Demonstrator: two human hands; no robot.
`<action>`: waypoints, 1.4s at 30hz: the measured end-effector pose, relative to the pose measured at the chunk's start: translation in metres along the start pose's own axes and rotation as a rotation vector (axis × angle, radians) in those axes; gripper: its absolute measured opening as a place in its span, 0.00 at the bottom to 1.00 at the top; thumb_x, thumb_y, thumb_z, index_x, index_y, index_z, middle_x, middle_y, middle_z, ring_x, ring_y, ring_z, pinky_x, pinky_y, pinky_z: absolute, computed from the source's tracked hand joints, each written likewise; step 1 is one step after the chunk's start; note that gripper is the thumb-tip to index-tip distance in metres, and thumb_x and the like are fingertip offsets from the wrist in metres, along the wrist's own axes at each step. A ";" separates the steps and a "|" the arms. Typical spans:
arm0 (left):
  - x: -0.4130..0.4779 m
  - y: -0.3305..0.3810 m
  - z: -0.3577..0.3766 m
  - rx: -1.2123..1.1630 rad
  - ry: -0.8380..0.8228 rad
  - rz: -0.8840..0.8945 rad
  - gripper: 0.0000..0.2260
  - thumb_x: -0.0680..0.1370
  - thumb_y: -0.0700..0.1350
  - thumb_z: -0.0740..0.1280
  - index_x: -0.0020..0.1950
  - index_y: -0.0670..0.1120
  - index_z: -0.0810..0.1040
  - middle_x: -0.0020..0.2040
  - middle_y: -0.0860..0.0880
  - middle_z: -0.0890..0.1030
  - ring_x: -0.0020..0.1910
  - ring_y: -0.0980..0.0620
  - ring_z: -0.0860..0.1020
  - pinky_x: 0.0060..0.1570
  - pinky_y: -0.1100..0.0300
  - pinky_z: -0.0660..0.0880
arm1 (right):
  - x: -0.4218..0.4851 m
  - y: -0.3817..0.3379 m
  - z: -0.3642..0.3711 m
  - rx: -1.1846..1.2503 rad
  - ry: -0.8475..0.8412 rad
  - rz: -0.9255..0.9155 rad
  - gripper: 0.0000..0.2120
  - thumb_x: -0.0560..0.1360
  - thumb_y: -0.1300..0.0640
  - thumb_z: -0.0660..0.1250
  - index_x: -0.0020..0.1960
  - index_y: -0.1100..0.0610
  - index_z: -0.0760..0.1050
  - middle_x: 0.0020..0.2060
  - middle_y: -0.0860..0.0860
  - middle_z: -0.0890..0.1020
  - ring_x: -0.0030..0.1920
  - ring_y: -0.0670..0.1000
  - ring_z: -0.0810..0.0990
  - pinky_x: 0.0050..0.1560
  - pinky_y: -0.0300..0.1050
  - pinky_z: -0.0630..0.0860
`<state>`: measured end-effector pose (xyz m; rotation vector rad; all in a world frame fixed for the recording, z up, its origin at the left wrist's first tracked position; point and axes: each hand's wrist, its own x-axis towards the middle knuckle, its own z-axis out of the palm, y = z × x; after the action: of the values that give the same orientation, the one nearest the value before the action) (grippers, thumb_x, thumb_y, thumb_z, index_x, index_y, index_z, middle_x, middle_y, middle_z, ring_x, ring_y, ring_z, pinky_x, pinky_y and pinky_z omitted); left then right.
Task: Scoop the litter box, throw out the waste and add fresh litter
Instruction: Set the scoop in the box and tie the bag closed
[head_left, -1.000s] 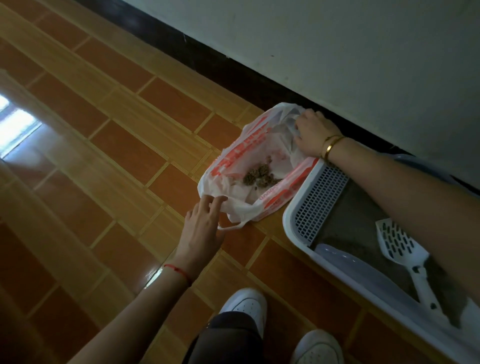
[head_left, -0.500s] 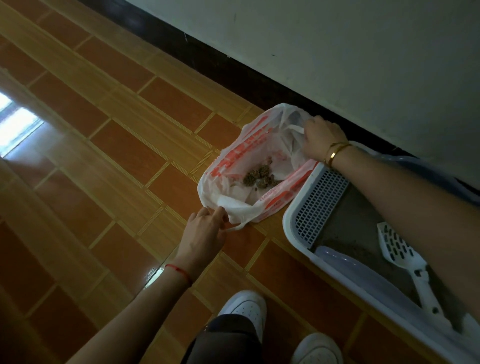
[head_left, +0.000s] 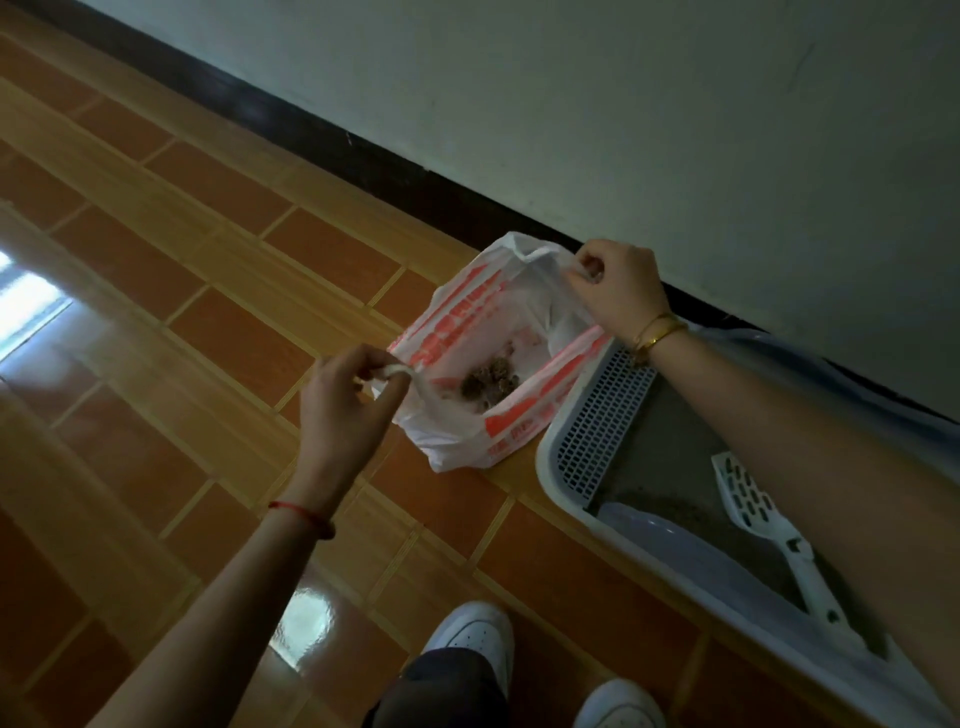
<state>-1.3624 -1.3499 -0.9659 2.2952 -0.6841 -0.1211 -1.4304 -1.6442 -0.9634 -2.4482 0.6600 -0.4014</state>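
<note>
Left hand (head_left: 349, 395) and right hand (head_left: 618, 286) each pinch a bag (head_left: 457, 332) handle (clumps (head_left: 488, 382) inside); lift evenly, then knot.

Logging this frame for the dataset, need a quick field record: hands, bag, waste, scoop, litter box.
left hand: pinching one handle of the plastic bag
right hand: pinching the other handle
plastic bag: white with red print, on the tiled floor, mouth open
waste clumps: inside the bag, at the bottom
scoop: white, slotted, lying in the litter box, not held
litter box: white rim, grey litter inside, beside the bag
</note>
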 end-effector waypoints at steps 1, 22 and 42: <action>0.006 0.008 -0.004 -0.028 0.020 0.017 0.05 0.75 0.48 0.67 0.49 0.49 0.78 0.45 0.54 0.79 0.47 0.50 0.77 0.45 0.55 0.76 | 0.000 -0.002 -0.004 0.049 0.033 0.006 0.11 0.74 0.53 0.68 0.38 0.59 0.75 0.32 0.51 0.77 0.33 0.48 0.73 0.32 0.35 0.63; 0.053 0.145 -0.053 -0.752 0.019 0.037 0.08 0.80 0.45 0.62 0.50 0.46 0.80 0.49 0.49 0.82 0.49 0.52 0.80 0.51 0.61 0.77 | -0.009 -0.119 -0.099 0.625 0.377 -0.196 0.11 0.77 0.54 0.65 0.44 0.63 0.78 0.42 0.53 0.82 0.45 0.51 0.80 0.49 0.42 0.77; 0.051 0.173 -0.035 -0.664 -0.318 -0.016 0.09 0.82 0.47 0.60 0.56 0.47 0.78 0.45 0.42 0.80 0.38 0.51 0.78 0.40 0.62 0.76 | -0.029 -0.128 -0.095 0.222 0.198 -0.533 0.10 0.78 0.63 0.62 0.55 0.60 0.79 0.49 0.54 0.80 0.51 0.48 0.77 0.51 0.33 0.75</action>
<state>-1.3853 -1.4565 -0.8180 1.6519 -0.6582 -0.6334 -1.4468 -1.5795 -0.8158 -2.3586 0.0174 -0.8819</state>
